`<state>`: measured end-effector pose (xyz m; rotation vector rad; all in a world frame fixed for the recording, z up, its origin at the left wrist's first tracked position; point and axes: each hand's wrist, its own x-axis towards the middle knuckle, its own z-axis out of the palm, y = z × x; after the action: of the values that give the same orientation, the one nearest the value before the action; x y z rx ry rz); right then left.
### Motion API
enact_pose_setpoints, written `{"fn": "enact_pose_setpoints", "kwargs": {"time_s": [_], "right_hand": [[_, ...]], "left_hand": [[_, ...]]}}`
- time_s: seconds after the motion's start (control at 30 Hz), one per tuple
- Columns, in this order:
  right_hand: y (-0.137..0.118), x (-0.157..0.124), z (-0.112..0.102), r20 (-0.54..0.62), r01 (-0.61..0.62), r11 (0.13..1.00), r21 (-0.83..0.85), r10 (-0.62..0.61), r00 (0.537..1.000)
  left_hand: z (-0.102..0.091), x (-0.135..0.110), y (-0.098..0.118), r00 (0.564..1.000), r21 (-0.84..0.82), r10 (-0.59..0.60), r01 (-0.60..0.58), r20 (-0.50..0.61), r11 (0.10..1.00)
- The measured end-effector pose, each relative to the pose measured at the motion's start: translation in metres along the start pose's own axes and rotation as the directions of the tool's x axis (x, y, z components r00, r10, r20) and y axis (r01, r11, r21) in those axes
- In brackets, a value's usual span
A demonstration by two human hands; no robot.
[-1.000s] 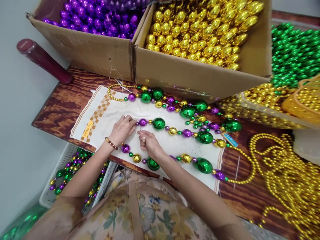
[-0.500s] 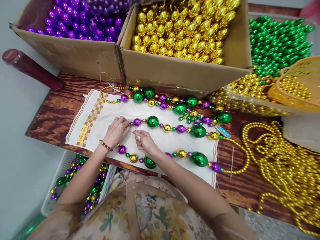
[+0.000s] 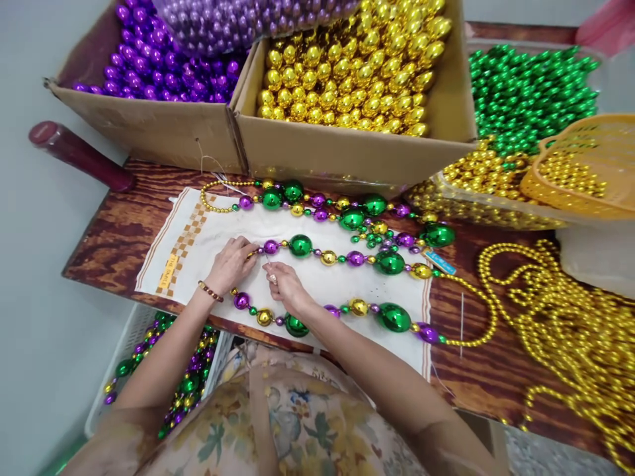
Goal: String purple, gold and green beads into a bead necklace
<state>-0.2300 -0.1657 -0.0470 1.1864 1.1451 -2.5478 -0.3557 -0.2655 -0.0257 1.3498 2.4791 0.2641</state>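
Observation:
My left hand (image 3: 234, 266), wearing a brown bead bracelet, is closed on the left end of a bead necklace (image 3: 300, 245) of purple, gold and green beads. Just to its right, the fingertips of my right hand (image 3: 286, 285) pinch something thin and pale, which could be a needle or a thread. It reaches up to the necklace beside a purple bead (image 3: 270, 246). Nearer to me lies the lower run of beads (image 3: 394, 317), partly hidden by my right forearm. A white cloth (image 3: 223, 228) is spread beneath both hands.
Behind the cloth stand cardboard boxes of purple beads (image 3: 143, 66) and gold beads (image 3: 347, 79). A finished-looking necklace (image 3: 272, 199) lies before them. On the right are green beads (image 3: 533, 92), an orange basket (image 3: 585, 165) and piled gold bead chains (image 3: 570, 344). A maroon bottle (image 3: 79, 155) stands left.
The view has shifted slightly, so the boxes sit lower in it and more of the bag of purple beads shows. Both hands keep nearly the same place and grip.

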Motion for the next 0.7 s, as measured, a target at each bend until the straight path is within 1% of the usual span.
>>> {"fn": "enact_pose_setpoints", "kwargs": {"time_s": [0.17,0.3,0.43,0.57,0.7], "right_hand": [[0.006,0.005,0.000,-0.038,0.047,0.998,-0.035,-0.049,0.998],[0.010,0.011,0.000,-0.068,0.091,0.994,-0.055,-0.094,0.993],[0.010,0.012,-0.002,-0.078,0.118,0.989,-0.087,-0.125,0.989],[0.006,0.012,-0.002,-0.070,0.119,0.987,-0.111,-0.127,0.989],[0.001,0.014,-0.001,-0.039,0.089,0.987,-0.134,-0.095,0.995]], "left_hand": [[-0.001,0.000,-0.003,1.000,-0.001,0.020,-0.020,-0.005,1.000],[-0.002,0.002,-0.006,0.999,0.028,0.046,-0.046,0.000,0.999],[-0.003,0.004,-0.008,0.998,0.020,0.067,-0.067,-0.001,0.998],[-0.003,0.005,-0.010,0.997,0.003,0.083,-0.083,-0.002,0.997],[-0.002,0.007,-0.012,0.995,-0.018,0.098,-0.099,-0.036,0.995]]}}
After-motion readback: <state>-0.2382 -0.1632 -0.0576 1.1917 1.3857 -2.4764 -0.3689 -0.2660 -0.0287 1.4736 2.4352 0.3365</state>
